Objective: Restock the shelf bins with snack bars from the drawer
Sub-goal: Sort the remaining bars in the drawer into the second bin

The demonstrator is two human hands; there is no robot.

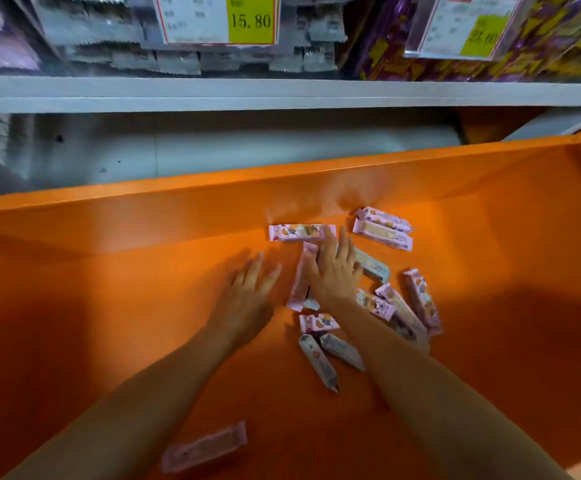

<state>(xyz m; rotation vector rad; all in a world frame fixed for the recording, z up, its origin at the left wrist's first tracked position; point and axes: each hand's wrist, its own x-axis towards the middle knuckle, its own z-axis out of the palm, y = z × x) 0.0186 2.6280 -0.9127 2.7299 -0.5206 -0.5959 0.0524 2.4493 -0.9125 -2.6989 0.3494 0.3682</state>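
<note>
Reaching into the wide orange drawer (pixel 109 271), both bare forearms are stretched toward its back wall. The pink film-wrapped snack bars (pixel 420 299) are found loose on the drawer floor, right of its middle. One flat bar (pixel 296 232) is laid against the back wall, a stacked pair (pixel 382 230) is set just beside it toward the right corner, and a lone blurred bar (pixel 206 446) is left well apart near the front edge.

The left hand (pixel 247 299) is held released, fingers straight and spread, just beside the heap on its left; nothing is held by it. The right hand (pixel 334 275) is laid palm-down on the heap with fingers extended, the tips touching the flat bar. A long pink bar (pixel 301 282) is pressed against its thumb side. No bar is seen to be clasped, though whether the thumb is hooked under that bar cannot be told.

The bars are judged light and slim, with a slick, crinkly film that slides easily on the smooth floor; the filling is probably brittle, so squeezing is to be avoided. Each is best taken across its long sides near the middle, not by the crimped ends. Several could be swept together between the two palms. The clear shelf bins (pixel 109 36) above the white shelf edge (pixel 282 95) are not yet reached.
</note>
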